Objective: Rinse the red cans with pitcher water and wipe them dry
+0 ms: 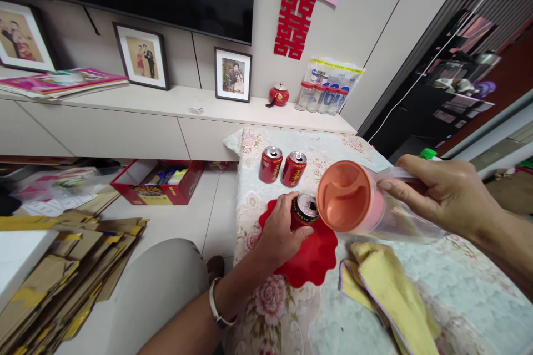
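My left hand (280,233) is wrapped round a red can (305,208) with an opened top, held over a red scalloped plate (314,258). In my right hand (435,188) is the handle of a clear pitcher (400,219) with an orange lid (345,196). The pitcher is tilted on its side, its lid toward the can's top. Whether any liquid is flowing cannot be made out. Behind the plate, two more opened red cans (270,165) (293,168) stand upright side by side on the flowered tablecloth (272,299).
A yellow cloth (391,288) lies crumpled below the pitcher. Behind the table, a ledge (175,105) holds framed photos, a small red pot (279,94) and red-capped jars (321,98). Flattened cardboard (54,277) and a red box (160,182) are on the floor at left.
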The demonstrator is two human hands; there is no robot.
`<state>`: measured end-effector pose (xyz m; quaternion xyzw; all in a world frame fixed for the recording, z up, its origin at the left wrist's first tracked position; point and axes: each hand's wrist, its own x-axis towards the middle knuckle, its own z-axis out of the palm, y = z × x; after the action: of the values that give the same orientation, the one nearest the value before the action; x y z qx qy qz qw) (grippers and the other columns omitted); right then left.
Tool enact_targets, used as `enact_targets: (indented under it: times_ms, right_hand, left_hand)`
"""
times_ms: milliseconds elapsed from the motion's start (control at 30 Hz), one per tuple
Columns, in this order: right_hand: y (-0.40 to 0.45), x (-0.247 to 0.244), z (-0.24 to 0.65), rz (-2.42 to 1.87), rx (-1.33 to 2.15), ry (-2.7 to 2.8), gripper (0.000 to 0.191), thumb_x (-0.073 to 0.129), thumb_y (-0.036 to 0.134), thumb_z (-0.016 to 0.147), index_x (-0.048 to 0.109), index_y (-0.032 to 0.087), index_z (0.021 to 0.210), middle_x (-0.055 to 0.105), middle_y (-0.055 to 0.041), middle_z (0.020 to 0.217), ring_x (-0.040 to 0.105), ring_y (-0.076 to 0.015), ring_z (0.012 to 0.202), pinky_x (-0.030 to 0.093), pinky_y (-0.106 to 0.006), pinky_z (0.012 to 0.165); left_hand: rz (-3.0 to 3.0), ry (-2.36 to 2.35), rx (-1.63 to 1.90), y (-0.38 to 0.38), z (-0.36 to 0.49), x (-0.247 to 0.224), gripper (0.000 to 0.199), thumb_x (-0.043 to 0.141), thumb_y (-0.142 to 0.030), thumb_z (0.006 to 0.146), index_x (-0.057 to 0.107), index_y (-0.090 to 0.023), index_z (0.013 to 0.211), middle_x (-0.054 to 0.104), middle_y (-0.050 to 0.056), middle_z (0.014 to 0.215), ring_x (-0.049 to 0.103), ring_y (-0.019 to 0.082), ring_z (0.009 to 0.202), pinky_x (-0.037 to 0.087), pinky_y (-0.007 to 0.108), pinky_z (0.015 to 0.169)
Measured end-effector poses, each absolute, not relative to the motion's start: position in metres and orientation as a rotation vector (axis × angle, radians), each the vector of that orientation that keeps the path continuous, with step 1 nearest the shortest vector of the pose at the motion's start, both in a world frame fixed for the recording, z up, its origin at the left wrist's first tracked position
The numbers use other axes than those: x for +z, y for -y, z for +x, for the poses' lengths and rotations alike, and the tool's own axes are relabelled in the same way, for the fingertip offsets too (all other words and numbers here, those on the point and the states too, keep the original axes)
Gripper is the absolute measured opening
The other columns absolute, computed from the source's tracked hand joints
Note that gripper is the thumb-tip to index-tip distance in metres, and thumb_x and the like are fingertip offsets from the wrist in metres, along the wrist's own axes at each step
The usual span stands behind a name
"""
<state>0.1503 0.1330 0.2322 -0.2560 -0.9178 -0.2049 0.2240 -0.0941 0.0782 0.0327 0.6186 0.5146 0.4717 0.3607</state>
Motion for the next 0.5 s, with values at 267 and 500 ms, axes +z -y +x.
enact_targets:
  times_ms: [267,500]
  right_hand:
    - [-0.1336,0.2321,0.1519,-0.718,-0.568,2.533,0.054,0.048,0.059,0.110,0.042,0.026,0.068,0.031,0.0113,0.047,0.031,-0.0062,0.035,0.027,-0.022,0.036]
    - [-0.1342,0.2310,0.1512,-0.717,-0.572,2.522,0.054,0.048,0.059,0.110,0.042,0.026,0.068,0.031,0.0111,0.047,0.032,-0.0063,0.034,0.027,-0.022,0.036]
  left_hand:
    - [1.587,-1.322,1.224,-0.0773,-0.0940,0.0329,0.069,0.073,-0.021,0.079,0.045,-0.023,0.142,0.061,0.013,0.143,0.058,0.033,0.139,0.044,0.056,0.122]
    - [1.575,-1.323,1.226,-0.0775,-0.0934,0.0334,0.070,0.073,-0.020,0.078,0.046,-0.023,0.142,0.061,0.013,0.142,0.058,0.034,0.139,0.045,0.056,0.121]
